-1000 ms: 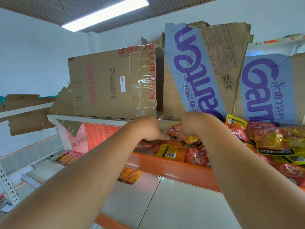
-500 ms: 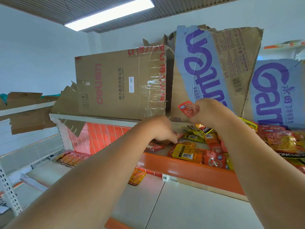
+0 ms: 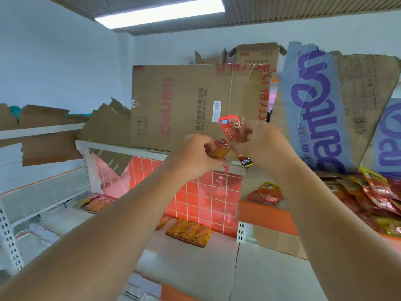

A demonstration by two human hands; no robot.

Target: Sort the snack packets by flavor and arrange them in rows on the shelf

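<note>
– On the far-left shelf (image 3: 65,215) there's one row of orange packets (image 3: 97,203), flat and side by side. A second orange row (image 3: 188,232) sits on the lower shelf (image 3: 195,268), below the red grid panel (image 3: 208,192). I read both as finished flavour lanes.
– Hands?
– Both are up in mid-air, close together, in front of the deli carton (image 3: 184,109). Left hand (image 3: 199,153) has its fingers curled round an orange packet (image 3: 220,151). It's blurred, so I can't tell if it holds one or several.
– Right?
– Right hand (image 3: 253,142) pinches a red packet (image 3: 231,128), which stands upright above the knuckles. A black-and-yellow packet end (image 3: 246,160) hangs below the same fist. My guess is a mixed handful being split by colour, one flavour per hand, so each can go to its own row.
– Remaining stock?
– One lone red packet (image 3: 265,194) lies on the orange-lipped shelf (image 3: 267,216), just right of the hands. Further right there's an unsorted pile (image 3: 377,198), red and yellow overlapping, under the Ganten cardboard (image 3: 325,109).
– Progress?
– Early, I'd say. The pile outweighs the rows.
– Risk?
– The packets look like slick foil and they're held by the edges. One could slip and land in the wrong lane.
</note>
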